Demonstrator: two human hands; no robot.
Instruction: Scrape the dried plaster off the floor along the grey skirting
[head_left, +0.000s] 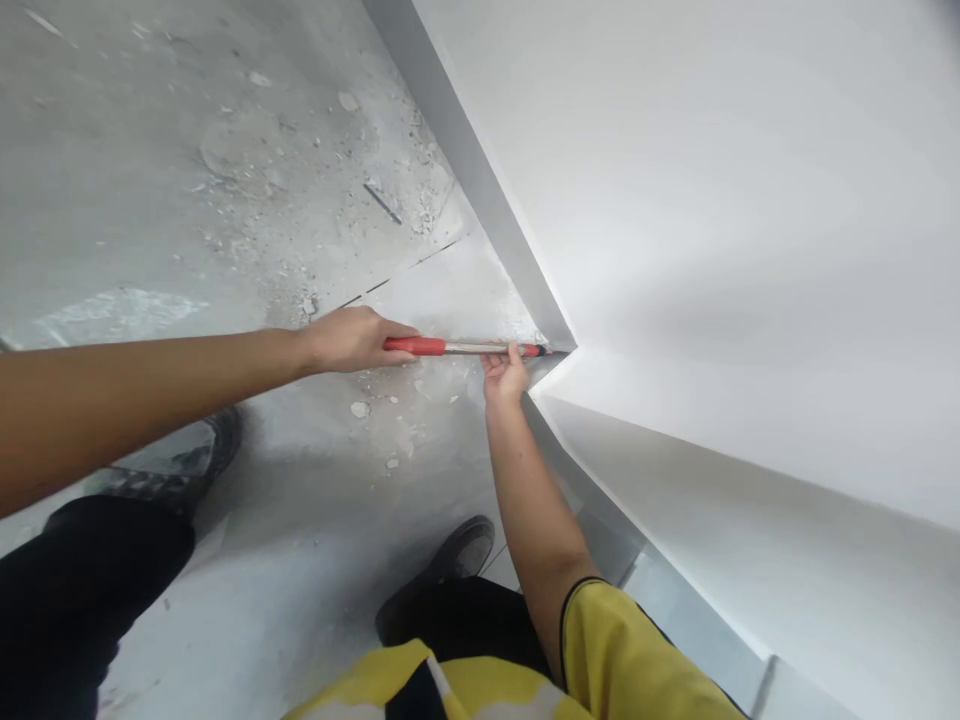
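**Head-worn camera is looking steeply down onto the floor [247, 620]**

A single view is coming from the wearer's head, above the yellow shirt [487, 685] that is showing at the bottom of the frame. It is facing forward and down, catching the shoes [474, 548] from overhead. The left hand [352, 338] and right hand [505, 378] are appearing near mid-frame, at middling range. The floor's wall-side edge is slanting down from the top, while the white wall [720, 170] is filling much of the right side.
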